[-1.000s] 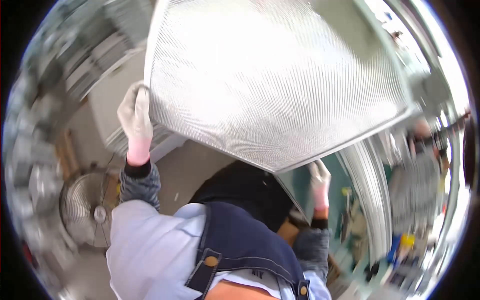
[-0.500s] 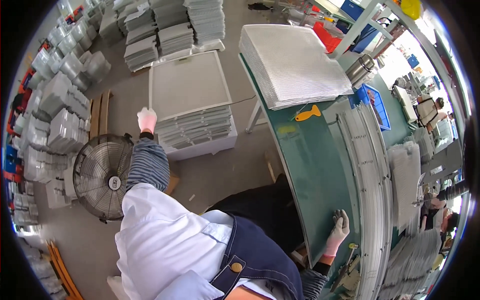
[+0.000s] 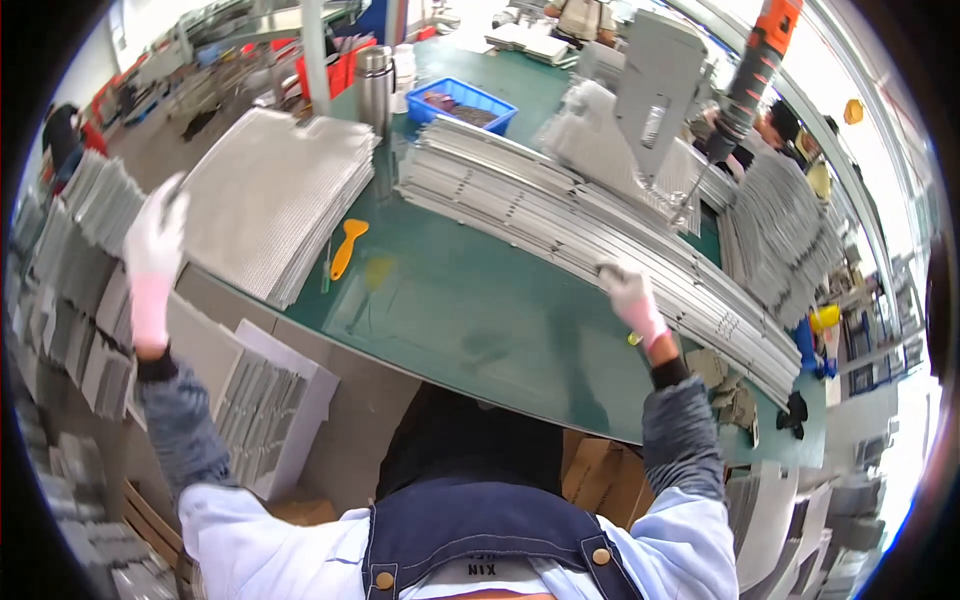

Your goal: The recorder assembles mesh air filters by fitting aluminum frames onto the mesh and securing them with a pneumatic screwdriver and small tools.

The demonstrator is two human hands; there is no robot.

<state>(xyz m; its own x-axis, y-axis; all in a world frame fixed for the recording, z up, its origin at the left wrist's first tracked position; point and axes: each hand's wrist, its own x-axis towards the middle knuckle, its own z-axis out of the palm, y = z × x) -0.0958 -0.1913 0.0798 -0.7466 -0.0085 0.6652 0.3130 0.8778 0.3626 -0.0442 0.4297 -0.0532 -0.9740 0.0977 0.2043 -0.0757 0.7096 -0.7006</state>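
Note:
My left hand (image 3: 153, 250), in a white glove, is raised at the left edge of a stack of grey mesh filter panels (image 3: 270, 190) lying on the green table (image 3: 470, 320). Its fingers are stretched out and blurred against the stack's edge. My right hand (image 3: 630, 297), also gloved, rests with bent fingers on the near edge of a long slanted row of metal frames (image 3: 560, 215) across the table. Whether it grips a frame is unclear.
A yellow scraper (image 3: 345, 248) lies between the stacks. A steel flask (image 3: 375, 85) and blue tray (image 3: 465, 105) stand at the back. An orange power tool (image 3: 755, 60) hangs top right near another person (image 3: 775, 125). More panel stacks (image 3: 250, 400) sit on the floor left.
The big mesh panel I held overhead is gone from my hands. My view has swung from the floor stack up to the table, and both hands now reach to the stacks there.

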